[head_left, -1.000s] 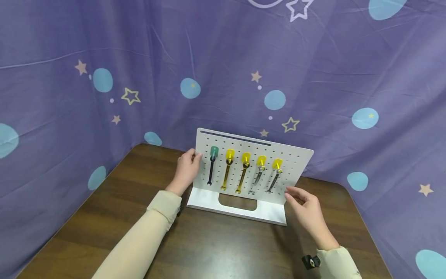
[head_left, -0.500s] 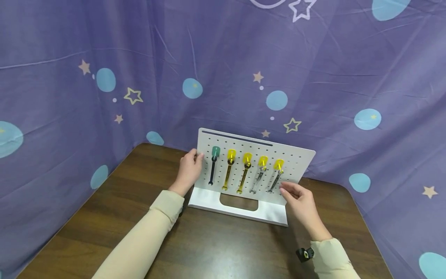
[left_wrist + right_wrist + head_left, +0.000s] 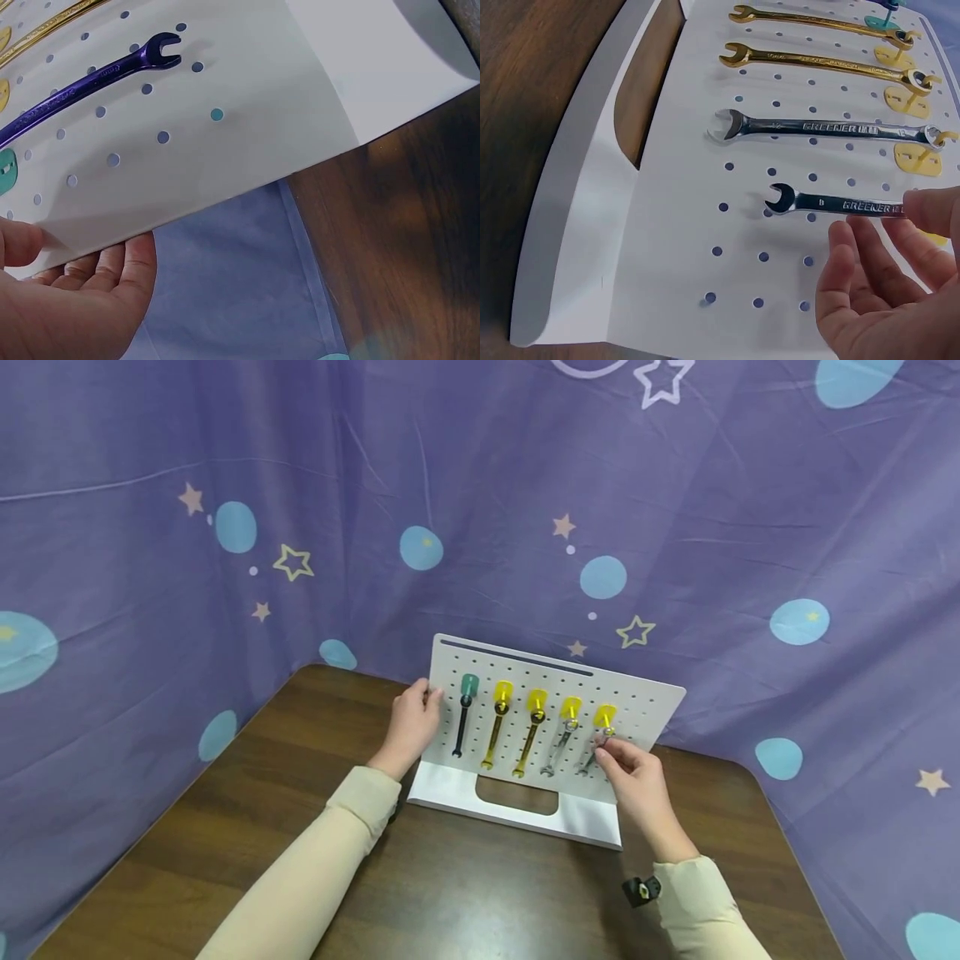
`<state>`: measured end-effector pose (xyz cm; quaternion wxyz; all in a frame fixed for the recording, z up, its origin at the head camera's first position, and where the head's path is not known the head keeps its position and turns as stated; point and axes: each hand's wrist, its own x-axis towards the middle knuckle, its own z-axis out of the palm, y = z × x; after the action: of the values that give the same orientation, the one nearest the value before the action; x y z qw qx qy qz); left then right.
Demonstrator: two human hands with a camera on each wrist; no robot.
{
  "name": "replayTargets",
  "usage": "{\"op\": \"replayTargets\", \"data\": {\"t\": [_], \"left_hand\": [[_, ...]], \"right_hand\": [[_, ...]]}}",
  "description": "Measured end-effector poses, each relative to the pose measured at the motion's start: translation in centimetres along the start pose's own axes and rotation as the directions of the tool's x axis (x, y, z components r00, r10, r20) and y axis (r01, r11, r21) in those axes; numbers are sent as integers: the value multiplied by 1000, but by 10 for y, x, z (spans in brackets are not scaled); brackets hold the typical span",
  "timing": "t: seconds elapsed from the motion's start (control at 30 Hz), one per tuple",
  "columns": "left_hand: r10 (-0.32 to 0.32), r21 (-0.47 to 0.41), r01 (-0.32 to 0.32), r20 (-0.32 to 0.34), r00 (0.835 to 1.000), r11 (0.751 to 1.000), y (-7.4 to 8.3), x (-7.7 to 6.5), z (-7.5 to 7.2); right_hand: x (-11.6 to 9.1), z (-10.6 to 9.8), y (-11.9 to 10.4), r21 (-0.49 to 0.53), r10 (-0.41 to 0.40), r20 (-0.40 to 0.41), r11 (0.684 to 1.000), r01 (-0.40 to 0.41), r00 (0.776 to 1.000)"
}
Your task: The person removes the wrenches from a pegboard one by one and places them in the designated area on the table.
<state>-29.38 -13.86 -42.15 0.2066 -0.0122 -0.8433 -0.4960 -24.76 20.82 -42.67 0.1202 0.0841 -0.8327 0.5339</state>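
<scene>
A white pegboard [image 3: 637, 702] stands on the table with several combination wrenches hanging from hooks. At its left edge, my left hand [image 3: 411, 722] grips the board, thumb in front and fingers behind in the left wrist view. My right hand [image 3: 639, 781] pinches the rightmost silver wrench [image 3: 817, 203] between thumb and fingers; its open end shows, while its ring end is hidden by the thumb in the right wrist view. Beside it hangs a longer silver wrench [image 3: 832, 130]. Two gold wrenches [image 3: 493, 737] [image 3: 529, 743] follow leftward, then a dark purple wrench [image 3: 82, 86].
Most hooks are yellow, such as the yellow hook [image 3: 537, 700]; a green hook [image 3: 469, 685] holds the purple wrench. The board's white base [image 3: 442, 789] has a cutout. Below it lies a brown wooden table [image 3: 465, 893], and a purple patterned curtain [image 3: 495, 510] hangs close behind.
My right hand has moved left and slightly up from the board's right edge onto the rightmost silver wrench and taken hold of it. My left hand stays at the board's left edge.
</scene>
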Motion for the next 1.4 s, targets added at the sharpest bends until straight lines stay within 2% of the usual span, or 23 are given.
{"op": "replayTargets", "data": {"t": [0.27,0.47,0.57,0.77,0.93,1.2,1.4], "left_hand": [[0,-6,0,15,1000,1000,2,0,1],[-3,-3,3,21,1000,1000,2,1,1],[2,-1,-2,21,1000,1000,1,1,2],[9,7,-9,19,1000,1000,-1,2,2],[9,15,-10,15,1000,1000,-1,3,0],[10,27,-11,22,1000,1000,1,2,-2],[13,31,-13,20,1000,999,1,1,-2]], "right_hand": [[0,-1,-4,-4,-20,-23,1000,20,1000],[-10,-4,-36,18,-12,6,1000,12,1000],[-13,-5,-41,12,3,20,1000,-3,1000],[-12,-5,-24,19,59,16,998,-59,998],[-8,-5,-9,12,62,12,998,-62,998],[-10,-6,-10,130,55,14,990,-56,998],[-11,-6,-14,211,111,44,970,-118,993]]}}
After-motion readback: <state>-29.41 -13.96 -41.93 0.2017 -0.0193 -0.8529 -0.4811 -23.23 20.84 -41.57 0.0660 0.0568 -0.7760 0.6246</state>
